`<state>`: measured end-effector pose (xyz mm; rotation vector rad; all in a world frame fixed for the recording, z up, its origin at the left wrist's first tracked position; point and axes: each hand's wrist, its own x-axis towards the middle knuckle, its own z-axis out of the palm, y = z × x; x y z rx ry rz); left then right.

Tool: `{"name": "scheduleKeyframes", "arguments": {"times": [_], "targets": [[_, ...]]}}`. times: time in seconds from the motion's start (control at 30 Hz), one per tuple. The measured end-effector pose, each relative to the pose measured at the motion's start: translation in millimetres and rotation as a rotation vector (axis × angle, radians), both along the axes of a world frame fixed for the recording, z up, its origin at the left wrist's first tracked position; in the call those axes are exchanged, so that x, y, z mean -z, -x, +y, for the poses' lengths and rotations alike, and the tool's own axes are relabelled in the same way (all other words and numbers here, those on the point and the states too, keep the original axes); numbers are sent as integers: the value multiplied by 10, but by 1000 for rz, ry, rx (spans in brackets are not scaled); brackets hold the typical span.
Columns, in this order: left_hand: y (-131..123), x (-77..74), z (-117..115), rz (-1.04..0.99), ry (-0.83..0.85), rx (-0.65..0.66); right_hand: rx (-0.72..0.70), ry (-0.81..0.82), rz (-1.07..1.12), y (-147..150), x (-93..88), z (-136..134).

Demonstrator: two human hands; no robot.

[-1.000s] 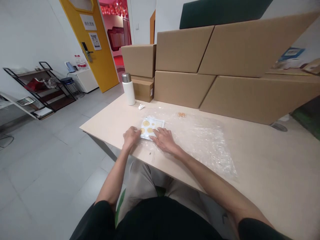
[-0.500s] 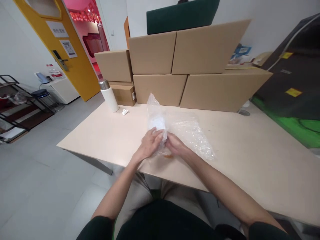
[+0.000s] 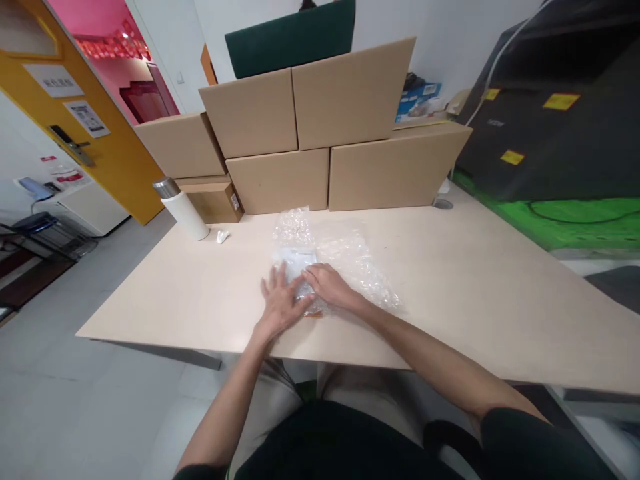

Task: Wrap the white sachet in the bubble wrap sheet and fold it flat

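A sheet of clear bubble wrap (image 3: 355,263) lies on the pale wooden table (image 3: 480,293), with one end folded over a flat white item (image 3: 296,260). My left hand (image 3: 280,303) lies flat on the folded wrap, fingers spread. My right hand (image 3: 327,285) rests on the wrap beside it, fingers stretched out and pressing down. A small orange bit (image 3: 314,314) shows at the wrap's near edge, under my hands.
A white flask with a steel cap (image 3: 183,209) and a small white object (image 3: 221,236) stand at the back left. Stacked cardboard boxes (image 3: 320,143) line the table's far edge. A yellow door (image 3: 70,127) is at the left, and black covered equipment (image 3: 560,113) at the right.
The bubble wrap, lifted and folded over the white item half a second ago, now lies flat under both hands. The view has swung to the right.
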<state>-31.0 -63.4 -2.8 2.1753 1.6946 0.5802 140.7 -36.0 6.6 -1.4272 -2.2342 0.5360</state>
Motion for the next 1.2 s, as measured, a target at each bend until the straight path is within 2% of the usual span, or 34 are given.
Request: {"name": "scheduleKeyframes", "arguments": {"times": [0.07, 0.13, 0.23, 0.33, 0.47, 0.6, 0.73, 0.8, 0.87, 0.93, 0.97, 1.07, 1.2], "targets": [[141, -11, 48, -205, 10, -204, 45, -3, -106, 77, -6, -19], [258, -33, 85, -517, 101, -335, 70, -35, -161, 96, -11, -60], [275, -110, 74, -871, 134, -307, 39, -44, -179, 34, -15, -100], [59, -220, 6, -940, -13, -163, 23, 20, -61, -102, -22, -84], [-427, -278, -6, -885, -82, 115, 2, 145, 318, -369, -44, -65], [-911, -156, 61, -595, -75, 327, 14, 210, 569, -741, -21, -125], [-1273, -5, 39, -182, 26, 297, 91, 321, 611, -1216, 42, -219], [-1394, 41, 17, -26, 73, 266, 241, 332, 607, -1424, 53, -235], [-1483, 73, 12, 83, 71, 239, 405, 210, 597, -1547, 46, -193], [-1542, 101, 18, 145, 48, 210, 488, 89, 565, -1553, 31, -84], [-1561, 114, 19, 160, 37, 198, 491, 82, 545, -1513, 24, -9], [-1564, 148, 4, 150, 24, 203, 471, 241, 606, -1287, 4, 234], [-1401, 127, 29, -35, -57, 211, 434, 458, 963, -991, -51, 373]]}}
